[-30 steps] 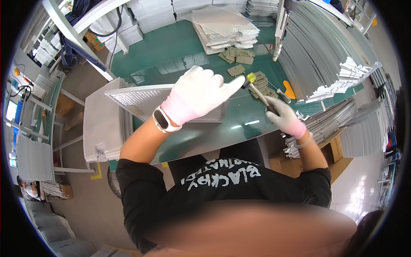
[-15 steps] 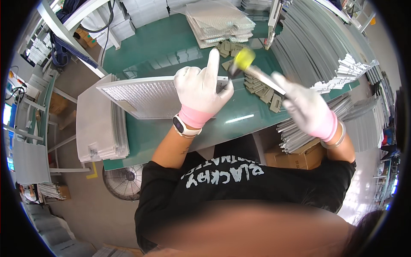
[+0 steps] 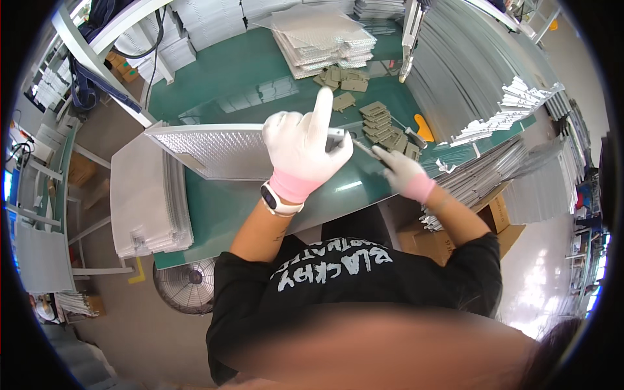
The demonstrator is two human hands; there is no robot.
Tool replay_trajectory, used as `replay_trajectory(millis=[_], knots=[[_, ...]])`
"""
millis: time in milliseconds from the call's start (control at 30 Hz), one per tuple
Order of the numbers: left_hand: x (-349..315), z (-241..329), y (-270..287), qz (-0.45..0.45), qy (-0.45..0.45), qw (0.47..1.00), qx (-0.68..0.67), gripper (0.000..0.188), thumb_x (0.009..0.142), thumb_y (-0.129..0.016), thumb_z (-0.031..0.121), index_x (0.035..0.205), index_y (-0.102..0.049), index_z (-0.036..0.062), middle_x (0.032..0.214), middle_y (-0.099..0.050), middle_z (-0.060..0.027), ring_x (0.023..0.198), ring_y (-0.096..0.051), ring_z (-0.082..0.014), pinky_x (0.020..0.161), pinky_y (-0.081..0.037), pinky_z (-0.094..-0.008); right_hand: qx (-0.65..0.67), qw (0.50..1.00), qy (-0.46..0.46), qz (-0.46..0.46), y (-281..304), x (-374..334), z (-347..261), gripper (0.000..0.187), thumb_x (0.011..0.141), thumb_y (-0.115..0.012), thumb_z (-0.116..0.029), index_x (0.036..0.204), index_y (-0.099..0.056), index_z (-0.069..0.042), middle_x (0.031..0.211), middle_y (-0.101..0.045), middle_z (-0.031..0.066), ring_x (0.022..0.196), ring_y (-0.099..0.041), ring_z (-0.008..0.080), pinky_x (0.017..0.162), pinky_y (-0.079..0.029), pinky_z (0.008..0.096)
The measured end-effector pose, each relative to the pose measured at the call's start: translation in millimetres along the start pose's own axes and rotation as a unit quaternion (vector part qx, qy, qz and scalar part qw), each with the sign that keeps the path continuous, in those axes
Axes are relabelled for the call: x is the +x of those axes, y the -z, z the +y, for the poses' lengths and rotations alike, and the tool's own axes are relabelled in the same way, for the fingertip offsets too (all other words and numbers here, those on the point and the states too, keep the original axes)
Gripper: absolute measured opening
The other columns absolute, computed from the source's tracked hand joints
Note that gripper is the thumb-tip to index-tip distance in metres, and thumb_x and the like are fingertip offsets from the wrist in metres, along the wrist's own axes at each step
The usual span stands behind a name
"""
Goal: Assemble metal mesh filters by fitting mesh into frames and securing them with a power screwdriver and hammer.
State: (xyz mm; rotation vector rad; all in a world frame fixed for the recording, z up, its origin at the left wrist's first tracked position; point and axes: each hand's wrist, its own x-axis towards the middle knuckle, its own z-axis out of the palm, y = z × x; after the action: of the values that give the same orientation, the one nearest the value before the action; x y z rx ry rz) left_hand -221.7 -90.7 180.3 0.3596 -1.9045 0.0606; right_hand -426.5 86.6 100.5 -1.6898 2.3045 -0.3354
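Note:
In a white glove with a pink cuff, my left hand (image 3: 298, 144) grips the right end of a framed metal mesh panel (image 3: 224, 148). Its index finger points away from me, and the panel stands tilted on the table. My right hand (image 3: 404, 174), also gloved, is closed on a slim grey rod-like tool (image 3: 368, 148). The tool's tip lies close to the panel's right end; its kind is unclear. Just beyond that hand are several olive-grey flat clips (image 3: 385, 127), and a yellow-orange flat object (image 3: 424, 128) lies to their right.
Mesh sheets (image 3: 322, 40) are stacked at the back of the green table (image 3: 224, 81). Long grey strips (image 3: 471, 71) fill the right side. A pile of pale panels (image 3: 146, 201) stands at the left edge. Below are a floor fan (image 3: 188, 286) and a cardboard box (image 3: 426, 242).
My right hand has come down and to the left, nearer the panel's right end. The yellow-headed mallet it held raised is no longer seen there. My left hand keeps its grip.

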Motion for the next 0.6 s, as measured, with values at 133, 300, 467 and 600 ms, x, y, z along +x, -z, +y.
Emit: replay_trajectory(millis=[133,300,467,600], knots=[[-1.9,-4.3,5.0,-0.005,-0.021,1.0,-0.01,0.053,0.064,-0.073,0.03,0.112,-0.065,0.007,0.085,-0.06,-0.0033,0.067,-0.055,-0.0215,0.068,-0.04,-0.0378,-0.052,0.933,0.166,0.314,16.5,27.9,-35.0,0.057,0.078,-0.065,-0.006,0.133,-0.052,-0.007,0.113,-0.058,0.0178,0.109,-0.054,0.0374,0.094,-0.043,0.0469],[2.5,-7.1,-0.5,-0.004,-0.036,0.999,-0.001,0.029,0.062,-0.077,0.029,0.078,-0.061,0.0109,0.085,-0.06,-0.004,0.068,-0.055,-0.022,0.068,-0.041,-0.0377,0.072,0.659,0.274,0.697,194.4,82.7,-114.6,0.047,0.082,-0.07,-0.003,0.125,-0.05,-0.001,0.121,-0.053,0.0179,0.116,-0.048,0.03,0.101,-0.038,0.0466],[13.5,-9.1,-19.0,0.017,-0.025,0.999,-0.01,0.03,0.063,-0.078,0.028,0.06,-0.052,0.013,0.06,-0.044,-0.0016,0.06,-0.048,-0.0229,0.061,-0.038,-0.0392,0.718,0.578,0.362,0.142,292.1,113.8,-118.8,0.045,0.091,-0.064,-0.021,0.129,-0.053,-0.001,0.094,-0.062,0.0007,0.08,-0.056,0.0078,0.071,-0.046,0.0208],[16.5,-14.4,-22.9,-0.014,-0.012,1.0,0.013,0.021,0.061,-0.078,0.021,0.072,-0.063,0.0123,0.064,-0.049,-0.001,0.061,-0.049,-0.0228,0.062,-0.038,-0.0379,0.609,0.666,0.347,0.255,266.9,128.7,-163.1,0.018,0.091,-0.063,-0.023,0.104,-0.057,-0.011,0.074,-0.058,0.001,0.06,-0.055,0.0113,0.054,-0.045,0.0243]])
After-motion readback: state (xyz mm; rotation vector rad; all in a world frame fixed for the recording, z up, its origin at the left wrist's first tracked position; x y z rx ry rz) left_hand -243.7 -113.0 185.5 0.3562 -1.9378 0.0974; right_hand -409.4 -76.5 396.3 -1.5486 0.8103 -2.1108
